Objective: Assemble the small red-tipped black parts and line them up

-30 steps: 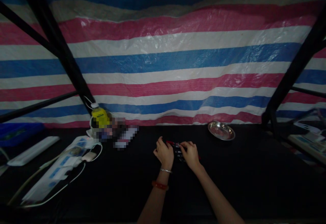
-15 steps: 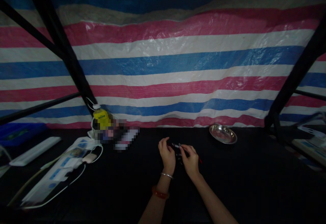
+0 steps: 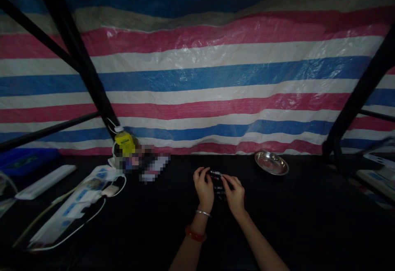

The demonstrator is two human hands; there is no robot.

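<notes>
Two hands (image 3: 219,186) amid open black tabletop (image 3: 308,221)

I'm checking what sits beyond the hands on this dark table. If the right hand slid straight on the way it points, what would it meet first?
The right hand points up-left at the small dark object it pinches, with the left hand just beyond; depth is unclear.
</notes>
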